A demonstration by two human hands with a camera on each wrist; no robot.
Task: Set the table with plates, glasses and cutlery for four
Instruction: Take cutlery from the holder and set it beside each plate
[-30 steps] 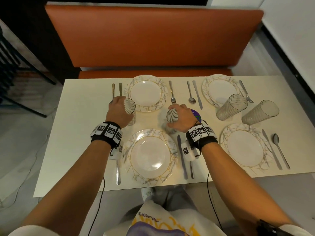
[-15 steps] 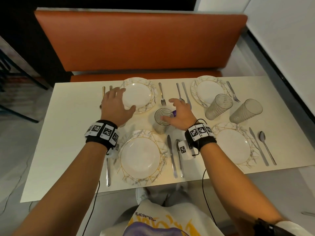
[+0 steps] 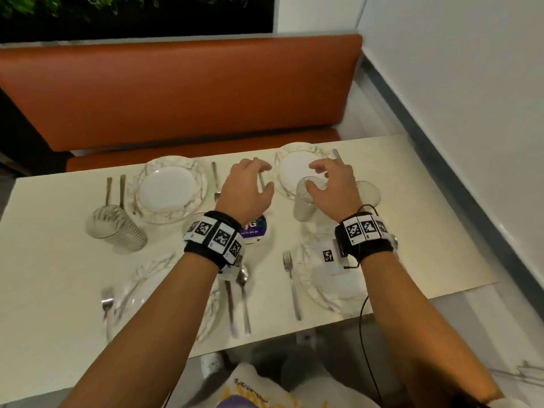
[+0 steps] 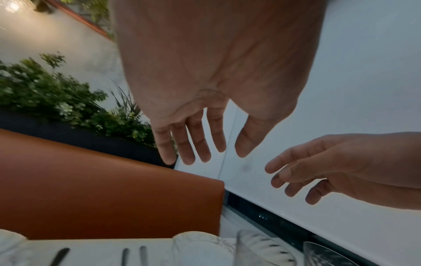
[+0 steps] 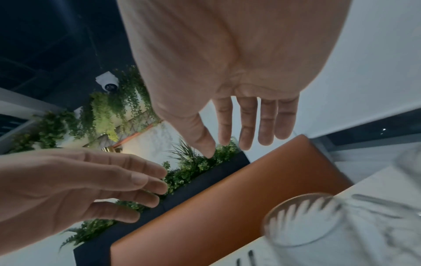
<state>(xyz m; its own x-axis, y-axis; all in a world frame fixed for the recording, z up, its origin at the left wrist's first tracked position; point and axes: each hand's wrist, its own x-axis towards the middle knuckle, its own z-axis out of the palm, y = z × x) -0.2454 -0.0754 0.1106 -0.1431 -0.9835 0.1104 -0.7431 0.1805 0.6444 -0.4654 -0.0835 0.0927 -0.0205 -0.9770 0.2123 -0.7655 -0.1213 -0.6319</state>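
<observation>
Four white marbled plates lie on the cream table (image 3: 59, 278): far left plate (image 3: 169, 189), far right plate (image 3: 294, 169), and two near ones partly under my arms. One ribbed glass (image 3: 116, 229) stands left of the far left plate. My right hand (image 3: 323, 178) hovers open just over another glass (image 3: 304, 201), also the glass (image 5: 303, 219) in the right wrist view. A third glass (image 3: 369, 192) stands behind that hand. My left hand (image 3: 253, 179) is open above the cutlery between the far plates. Both palms are empty in the wrist views.
An orange bench (image 3: 182, 92) runs along the far side and a white wall (image 3: 456, 98) is at right. A purple round disc (image 3: 254, 228) lies mid-table. Forks, knives and spoons lie beside the plates, such as a fork (image 3: 291, 284).
Both hands let go of the glasses they gripped a second ago and moved right. The right hand now hovers over a glass by the far right plate. The view has shifted.
</observation>
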